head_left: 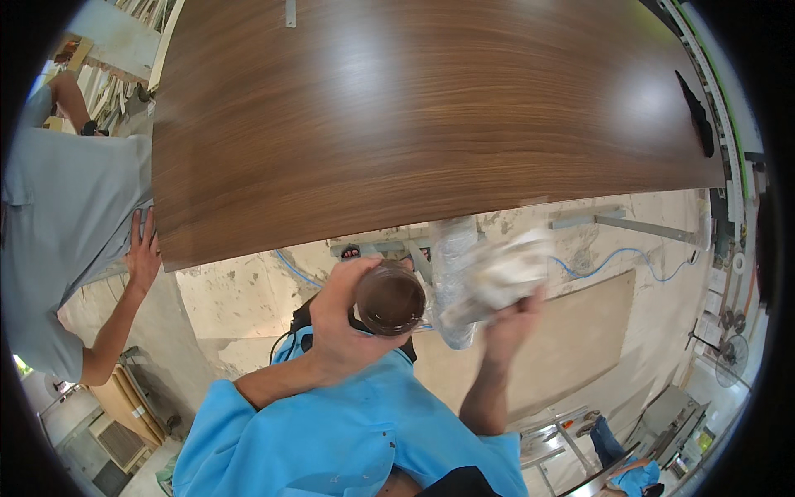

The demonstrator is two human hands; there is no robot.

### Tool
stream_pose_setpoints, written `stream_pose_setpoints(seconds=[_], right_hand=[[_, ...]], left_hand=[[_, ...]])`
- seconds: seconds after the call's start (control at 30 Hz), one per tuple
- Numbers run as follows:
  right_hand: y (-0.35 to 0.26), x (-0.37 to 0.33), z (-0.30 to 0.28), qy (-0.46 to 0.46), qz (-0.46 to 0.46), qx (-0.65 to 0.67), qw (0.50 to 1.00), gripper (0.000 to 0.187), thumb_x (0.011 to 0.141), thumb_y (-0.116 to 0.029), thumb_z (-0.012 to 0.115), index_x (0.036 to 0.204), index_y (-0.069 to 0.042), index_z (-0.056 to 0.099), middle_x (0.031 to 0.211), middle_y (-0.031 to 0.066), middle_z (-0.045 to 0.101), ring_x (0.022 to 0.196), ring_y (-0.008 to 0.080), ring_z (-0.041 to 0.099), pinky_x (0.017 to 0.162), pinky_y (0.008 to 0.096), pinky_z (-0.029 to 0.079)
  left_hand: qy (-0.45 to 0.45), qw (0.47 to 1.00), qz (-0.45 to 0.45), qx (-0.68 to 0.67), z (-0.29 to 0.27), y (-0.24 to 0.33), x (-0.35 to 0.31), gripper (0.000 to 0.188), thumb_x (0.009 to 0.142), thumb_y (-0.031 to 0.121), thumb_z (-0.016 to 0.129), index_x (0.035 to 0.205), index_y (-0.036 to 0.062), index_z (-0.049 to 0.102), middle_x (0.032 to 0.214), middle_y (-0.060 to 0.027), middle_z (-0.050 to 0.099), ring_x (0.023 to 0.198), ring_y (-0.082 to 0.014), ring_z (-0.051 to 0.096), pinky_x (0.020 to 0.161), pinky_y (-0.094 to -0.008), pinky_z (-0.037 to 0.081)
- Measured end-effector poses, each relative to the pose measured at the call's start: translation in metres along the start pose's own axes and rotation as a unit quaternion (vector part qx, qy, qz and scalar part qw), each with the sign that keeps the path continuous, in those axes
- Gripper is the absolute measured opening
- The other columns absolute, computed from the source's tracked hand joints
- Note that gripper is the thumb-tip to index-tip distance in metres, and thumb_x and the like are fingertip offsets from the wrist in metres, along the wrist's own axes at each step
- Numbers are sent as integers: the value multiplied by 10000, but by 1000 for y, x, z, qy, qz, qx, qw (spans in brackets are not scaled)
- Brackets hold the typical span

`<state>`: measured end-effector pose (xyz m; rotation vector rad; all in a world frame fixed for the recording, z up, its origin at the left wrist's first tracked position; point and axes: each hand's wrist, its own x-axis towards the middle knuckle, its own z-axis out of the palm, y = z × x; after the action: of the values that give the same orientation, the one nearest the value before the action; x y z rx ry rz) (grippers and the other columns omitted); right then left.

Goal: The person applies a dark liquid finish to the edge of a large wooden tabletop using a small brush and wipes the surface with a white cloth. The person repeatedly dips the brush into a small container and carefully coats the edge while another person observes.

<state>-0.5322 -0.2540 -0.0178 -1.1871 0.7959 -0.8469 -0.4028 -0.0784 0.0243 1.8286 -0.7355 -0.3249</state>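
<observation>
Close to my body, my left hand (338, 323) is wrapped round a clear round jar (391, 300) with dark brown stuff inside; I look down into its mouth. To its right, my right hand (515, 325) grips a crumpled whitish cloth (512, 269), and both are smeared by motion. The cloth is off the near edge of a large brown wood-grain panel (431, 108), which stretches away in front of me. Both hands are on my side of that edge, apart from the panel.
A person in a grey shirt (79, 215) stands at the left, a hand (144, 253) by the panel's corner. A black strip (698, 116) and a small metal piece (291, 12) lie on the panel. Below are a plastic-wrapped post (454, 248), a metal bar (646, 229) and a blue hose (592, 270).
</observation>
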Motion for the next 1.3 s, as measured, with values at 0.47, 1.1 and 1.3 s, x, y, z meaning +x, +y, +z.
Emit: stream_pose_setpoints(seconds=[0.47,1.1,1.3], right_hand=[[60,-29,190,-391,-407,-301,769,313,825,-178,565,1091,-16,599,1208,210,572,1197,387,531,1088,519,361],[5,126,-6,24,-225,-471,852,576,776,103,563,1329,-59,574,1326,157,593,1210,314,576,987,397,486],[80,-41,168,-258,-423,-336,801,480,827,-23,607,1306,-30,576,1388,158,537,1327,329,477,1107,486,391]], left_hand=[[81,993,68,61,-72,8,-22,970,572,169,949,1341,-10,384,1219,-188,505,1062,-284,596,898,-355,511],[-28,996,81,13,-72,-5,-23,894,567,217,951,1282,-10,464,1196,-216,556,1062,-306,591,863,-372,505],[-6,997,74,-6,-81,3,-31,742,582,213,913,1208,7,573,1117,-190,638,971,-351,644,798,-392,544]])
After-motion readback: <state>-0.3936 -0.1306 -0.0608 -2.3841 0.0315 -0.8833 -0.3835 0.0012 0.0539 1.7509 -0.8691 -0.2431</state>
